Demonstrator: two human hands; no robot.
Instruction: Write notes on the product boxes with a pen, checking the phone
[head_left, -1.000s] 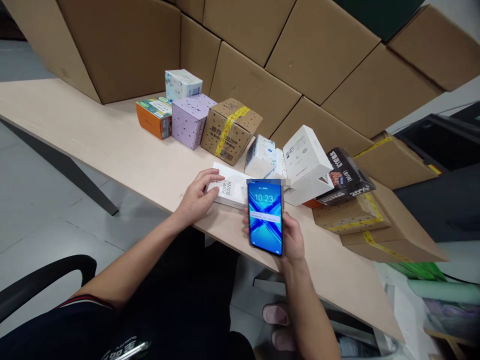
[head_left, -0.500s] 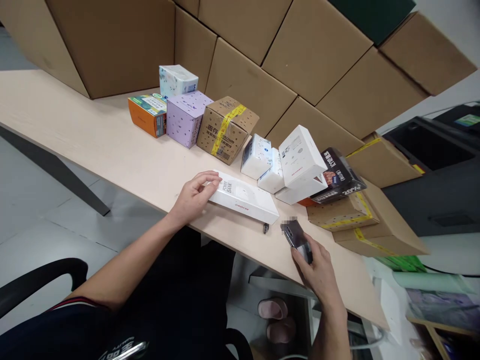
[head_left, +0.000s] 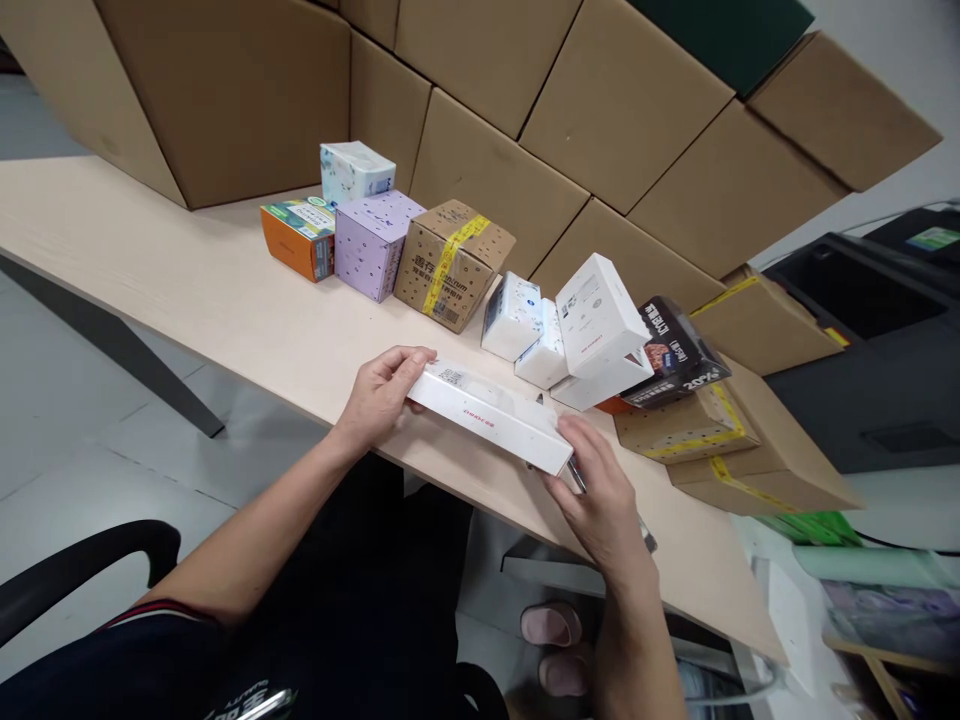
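Note:
A long white power bank box [head_left: 487, 410] is lifted and tilted over the front edge of the table, a QR code on its upper face and red lettering along its side. My left hand [head_left: 386, 395] grips the box's left end, thumb on top. At the right end, my right hand [head_left: 600, 490] has its fingers closed around the corner. Beneath that hand lies a dark phone [head_left: 649, 540], mostly hidden, with only edges showing. A small dark object [head_left: 540, 399] peeks out behind the box; I cannot make out what it is.
Behind stand a brown carton with yellow tape [head_left: 454, 265], a purple box [head_left: 375, 245], an orange box [head_left: 296, 250] and white tissue packs [head_left: 514, 315]. A white box stack [head_left: 604, 315] and a black box [head_left: 675, 350] stand right. Large cartons [head_left: 495, 165] wall the back.
My right hand has let go of the phone on the table and moved left onto the box's right end. The box has been turned, now showing a QR code instead of the "POWER BANK" lettering.

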